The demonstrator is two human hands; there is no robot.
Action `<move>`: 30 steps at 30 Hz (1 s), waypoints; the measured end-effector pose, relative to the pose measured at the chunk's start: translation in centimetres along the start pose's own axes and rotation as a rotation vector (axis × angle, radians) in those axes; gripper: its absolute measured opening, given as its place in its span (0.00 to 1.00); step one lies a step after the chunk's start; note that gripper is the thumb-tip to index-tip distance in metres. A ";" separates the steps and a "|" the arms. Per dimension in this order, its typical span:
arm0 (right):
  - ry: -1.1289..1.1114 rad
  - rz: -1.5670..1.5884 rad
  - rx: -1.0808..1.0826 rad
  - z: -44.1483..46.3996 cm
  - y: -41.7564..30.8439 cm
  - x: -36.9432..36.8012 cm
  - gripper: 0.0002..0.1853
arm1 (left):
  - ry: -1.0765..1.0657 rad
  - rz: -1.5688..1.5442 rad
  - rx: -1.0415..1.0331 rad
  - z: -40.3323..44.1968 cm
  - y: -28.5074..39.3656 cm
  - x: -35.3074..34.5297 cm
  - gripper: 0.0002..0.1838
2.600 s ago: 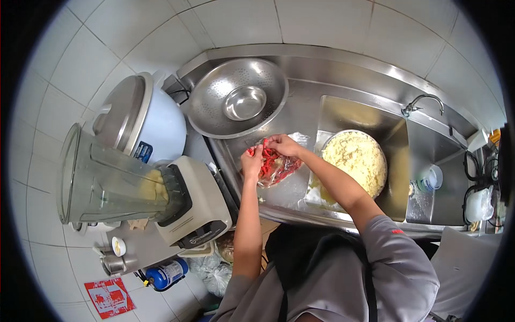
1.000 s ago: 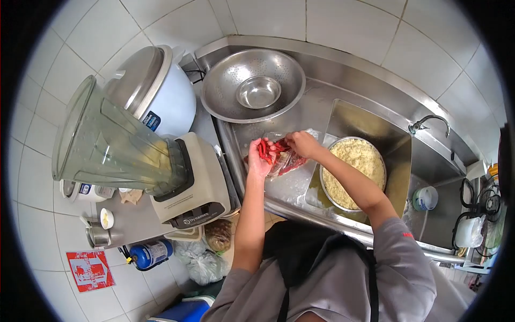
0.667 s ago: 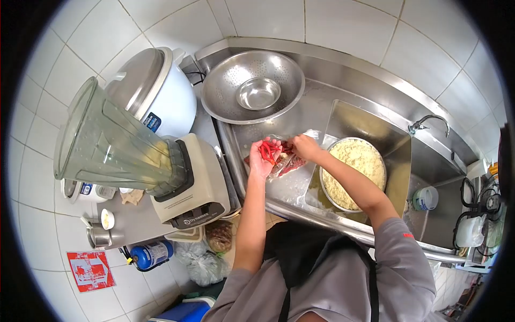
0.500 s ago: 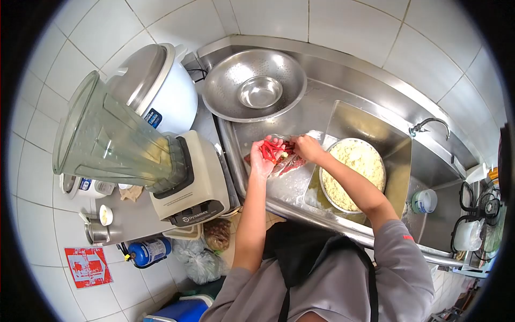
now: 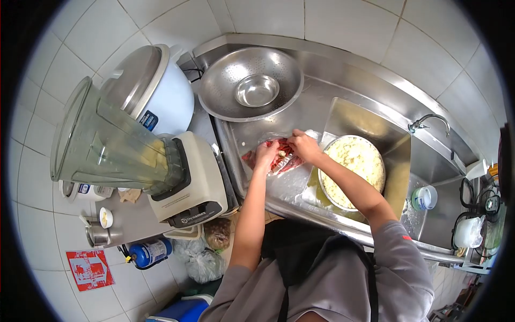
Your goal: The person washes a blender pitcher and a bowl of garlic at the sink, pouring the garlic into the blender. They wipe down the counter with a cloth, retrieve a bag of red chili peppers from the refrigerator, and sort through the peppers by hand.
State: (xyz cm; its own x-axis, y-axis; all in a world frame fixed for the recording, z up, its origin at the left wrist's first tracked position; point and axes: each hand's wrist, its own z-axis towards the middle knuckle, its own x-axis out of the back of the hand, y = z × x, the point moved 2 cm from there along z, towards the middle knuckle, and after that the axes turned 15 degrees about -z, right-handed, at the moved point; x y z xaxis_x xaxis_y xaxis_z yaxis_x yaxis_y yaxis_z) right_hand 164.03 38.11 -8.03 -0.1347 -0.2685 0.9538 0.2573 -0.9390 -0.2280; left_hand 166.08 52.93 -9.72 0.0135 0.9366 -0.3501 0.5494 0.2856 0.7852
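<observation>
A clear plastic bag (image 5: 290,165) with red chillies (image 5: 280,154) in it lies on the steel counter, left of the sink basin. My left hand (image 5: 265,154) is turned palm down at the bag's opening, its fingers curled over red chillies; the fingertips are partly hidden. At the bag's upper right side, my right hand (image 5: 304,147) is closed, pinching the plastic. Just right of the hands, a round metal pot (image 5: 322,183) full of pale, crumbly, grated-looking food (image 5: 354,163) sits in the basin, partly behind my right forearm.
Behind the hands stands a large steel colander (image 5: 217,80) with a small steel bowl (image 5: 257,90) inside. A blender (image 5: 188,185) and a big rice cooker (image 5: 171,96) crowd the left. A faucet (image 5: 429,123) and a plastic tub (image 5: 424,198) are at right.
My left hand has turned from palm up, cupping red chillies, to palm down at the bag. My right hand has shifted slightly up along the bag's edge.
</observation>
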 end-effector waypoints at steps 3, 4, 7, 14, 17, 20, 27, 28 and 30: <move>-0.087 -0.203 -0.001 0.2 0.0 0.5 0.06 | 0.096 0.065 -0.187 2.1 -0.3 1.5 0.08; -0.109 -0.284 -0.016 0.1 0.1 0.7 0.06 | 0.108 0.182 -0.234 2.5 -0.6 2.0 0.09; -0.172 -0.213 -0.017 -0.6 0.0 1.7 0.08 | 0.068 0.511 -0.425 1.6 -1.5 2.2 0.11; -0.077 -0.310 0.350 0.0 -0.6 0.8 0.11 | -0.068 0.981 -0.257 -2.9 -3.3 -0.7 0.10; -0.182 -0.442 0.472 1.2 -1.3 0.1 0.12 | -0.043 1.038 -0.250 -2.8 -3.8 -0.4 0.11; -0.218 -0.463 0.522 2.2 -0.9 -0.4 0.12 | -0.082 0.908 -0.284 -2.9 -3.3 0.0 0.10; -0.251 -0.440 0.510 2.1 -0.5 -1.4 0.13 | 0.003 0.476 -0.393 -1.9 -2.0 2.4 0.06; -0.290 -0.342 0.438 2.3 -0.4 -1.2 0.13 | 0.002 0.453 -0.390 -2.0 -1.8 2.3 0.06; -0.363 -0.147 0.295 2.7 -0.3 -0.3 0.13 | 0.001 0.405 -0.386 -2.0 -1.5 2.0 0.05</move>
State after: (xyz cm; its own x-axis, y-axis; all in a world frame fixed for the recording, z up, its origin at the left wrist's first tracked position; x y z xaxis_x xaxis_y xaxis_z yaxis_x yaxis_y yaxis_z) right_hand 166.54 39.02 -7.75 0.1392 0.0039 0.9903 0.5278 -0.8464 -0.0708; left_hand 163.62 54.83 -10.54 0.1592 0.9871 0.0188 0.1551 -0.0438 0.9869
